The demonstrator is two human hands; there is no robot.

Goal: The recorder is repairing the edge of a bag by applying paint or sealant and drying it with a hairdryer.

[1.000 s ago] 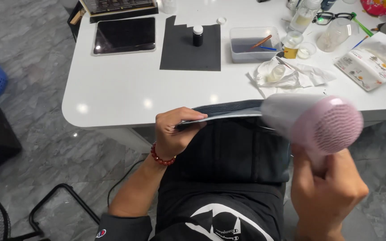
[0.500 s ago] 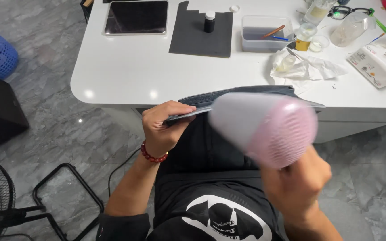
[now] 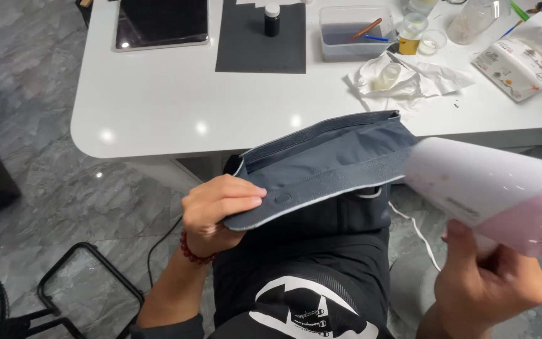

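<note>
Over the grey marble floor, in front of the white counter point(image 3: 158, 113), the left hand point(image 3: 217, 210) pinches the grey fabric pouch point(image 3: 327, 160) held over the lap, while the right hand point(image 3: 487, 285), gripping the pink hair dryer point(image 3: 490, 191), has swung its nozzle closer against the pouch's end.

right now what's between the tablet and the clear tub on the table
In the head view, a dark mat with a small black bottle on it lies between the tablet and the clear tub.

You are holding a slate-grey fabric pouch point(image 3: 327, 160) with a paler edge, and a pale pink hair dryer point(image 3: 497, 191). You are wearing a red bead bracelet point(image 3: 191, 249); the table point(image 3: 158, 107) is showing glossy white.
</note>
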